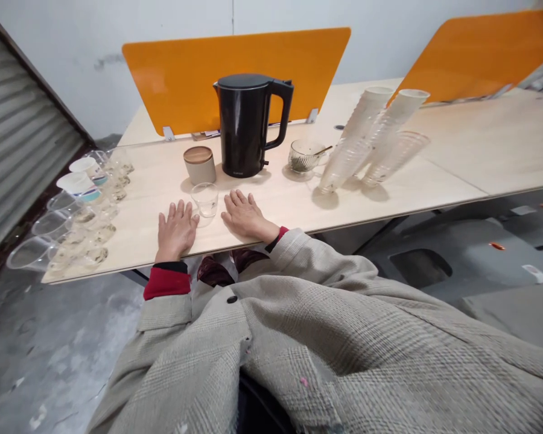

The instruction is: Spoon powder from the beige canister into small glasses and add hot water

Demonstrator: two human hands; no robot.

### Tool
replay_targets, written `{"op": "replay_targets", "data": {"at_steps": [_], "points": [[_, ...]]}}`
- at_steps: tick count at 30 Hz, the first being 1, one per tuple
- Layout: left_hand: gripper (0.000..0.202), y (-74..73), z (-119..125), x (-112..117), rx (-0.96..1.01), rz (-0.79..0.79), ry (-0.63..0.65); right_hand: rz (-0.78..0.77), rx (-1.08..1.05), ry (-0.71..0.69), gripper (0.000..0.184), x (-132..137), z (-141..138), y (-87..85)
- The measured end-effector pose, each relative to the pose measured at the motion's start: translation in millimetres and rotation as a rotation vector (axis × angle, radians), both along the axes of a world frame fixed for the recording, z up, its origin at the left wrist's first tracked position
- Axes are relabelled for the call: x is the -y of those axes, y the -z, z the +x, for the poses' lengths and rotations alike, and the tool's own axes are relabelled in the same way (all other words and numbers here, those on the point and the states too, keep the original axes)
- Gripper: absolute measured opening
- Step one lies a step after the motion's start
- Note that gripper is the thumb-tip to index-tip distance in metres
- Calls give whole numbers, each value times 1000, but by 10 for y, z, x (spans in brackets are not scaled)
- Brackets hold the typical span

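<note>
Pale wooden worktop, near edge: left hand and right hand just flat, gripping nothing, clear plastic cup between looks unfilled.

Our arms stretched forward in front of us, our left hand flat, palm down, fingers pointing away and slightly spread, our right hand also palm down, angled inward toward the left, fingers extended

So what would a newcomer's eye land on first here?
Probably the black kettle, standing in front of an orange panel. Then the tall stacks of cups to its right. Nearer, the left hand and right hand lie palm-down on the table, either side of one clear cup.
</note>
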State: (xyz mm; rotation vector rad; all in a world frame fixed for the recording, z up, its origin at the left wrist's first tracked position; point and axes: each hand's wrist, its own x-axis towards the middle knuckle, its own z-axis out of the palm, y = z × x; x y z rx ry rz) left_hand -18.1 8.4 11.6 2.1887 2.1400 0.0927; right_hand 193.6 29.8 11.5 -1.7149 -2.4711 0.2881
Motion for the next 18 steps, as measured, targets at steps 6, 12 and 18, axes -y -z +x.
{"op": "replay_targets", "data": {"at_steps": [6,12,18], "points": [[73,27,-17,-6,20,18,9,24,-10,-9,66,-23,38,-53],[72,87,-44,-32,27,55,10,410,15,188,61,-357,906,-691],[73,84,-40,-34,41,53,10,415,370,362,63,-1105,1957,-1174]]}}
